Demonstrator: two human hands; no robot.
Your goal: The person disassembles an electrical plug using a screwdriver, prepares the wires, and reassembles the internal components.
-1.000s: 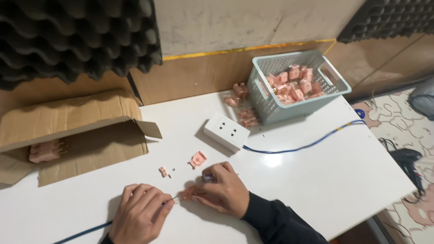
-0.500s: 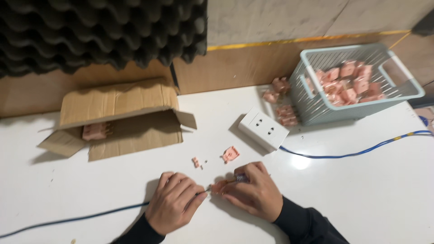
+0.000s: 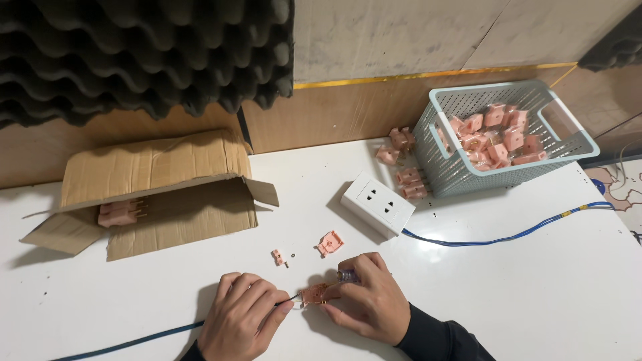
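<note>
Two hands meet low centre of frame. Left hand [image 3: 244, 314] pinches thin wire end; right hand [image 3: 366, 301] grips pink plug [image 3: 313, 293] plus small tool. Plug between hands, long axis left-right, touching both. Beyond: loose plug pieces [image 3: 330, 243], white socket [image 3: 378, 204], basket [image 3: 568, 150] upper right; bare tabletop [image 3: 535, 294] at right.

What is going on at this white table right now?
A person works at a white table with both hands. The left hand pinches a thin cable end against a small pink plug, while the right hand steadies the plug and holds a small tool to it. Loose pink plug parts lie beside a white socket. A basket holds more plugs.
</note>
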